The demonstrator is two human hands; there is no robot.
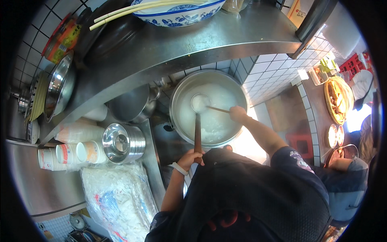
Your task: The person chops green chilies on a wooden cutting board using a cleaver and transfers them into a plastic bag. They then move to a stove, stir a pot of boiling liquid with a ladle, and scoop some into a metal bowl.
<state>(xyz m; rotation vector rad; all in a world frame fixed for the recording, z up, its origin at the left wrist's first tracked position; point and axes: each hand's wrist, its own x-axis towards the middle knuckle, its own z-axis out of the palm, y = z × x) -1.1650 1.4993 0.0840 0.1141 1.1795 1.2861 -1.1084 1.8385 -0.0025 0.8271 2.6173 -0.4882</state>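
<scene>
A large metal pot point(226, 127) of steaming, whitish liquid stands before me. My left hand point(190, 158) grips the brown wooden handle of a round strainer or ladle point(198, 133), whose bowl lies over the liquid near the middle of the pot. From the right, my right hand point(238, 115) is closed around a thin wooden stick point(219, 109), perhaps chopsticks. Its tip reaches the edge of the round bowl. Steam blurs what the bowl contains.
Above the pot runs a metal shelf point(217, 39) bearing a blue-and-white bowl point(181, 18) with chopsticks point(121, 13). On the left are an empty-looking pot point(130, 103), stacked metal bowls point(136, 143), paper cups point(87, 151) and a plastic bag point(118, 196). A person's arm point(341, 165) shows at right.
</scene>
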